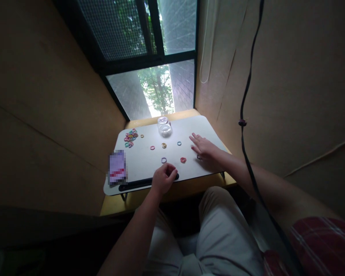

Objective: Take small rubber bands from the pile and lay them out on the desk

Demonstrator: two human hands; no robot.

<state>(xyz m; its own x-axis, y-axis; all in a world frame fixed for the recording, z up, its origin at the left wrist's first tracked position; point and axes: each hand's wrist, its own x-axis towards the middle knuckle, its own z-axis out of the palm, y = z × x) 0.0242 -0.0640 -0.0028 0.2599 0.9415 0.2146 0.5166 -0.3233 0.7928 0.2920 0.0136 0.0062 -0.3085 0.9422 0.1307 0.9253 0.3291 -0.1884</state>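
Purple pack (117, 166), pixelated so we can't read it, lies at the L edge of our white table (143, 165), prob. parked there to leave the middle free. Just beyond it's the mixed ring pile (130, 137), many colours, bunched in the far L corner, we'd guess so it doesn't mix w/ the spaced ones. One small yellow ring (142, 136) sits just R of it, apart. Along the near edge runs a black strip (136, 184), likely a ledge to stop things rolling off. Next, a pink ring (152, 147) lies alone. Our L hand (163, 178) is over the strip's R end, fingers curled, thumb & index close together; can't tell if anything's pinched. Just past its knuckles is a purple ring (163, 160), w/ a yellow cluster (164, 145) farther up & a clear tub (165, 130) nr the window, prob. set back out of arm's way. Then a blue ring (179, 143) & a red cluster (183, 160), well apart, presumably so each spot stays distinct. Far R, our R hand (202, 146) is palm down, fingers spread wide, no grip seen; a small ring (199, 157) peeks out by its near edge, partly hidden.
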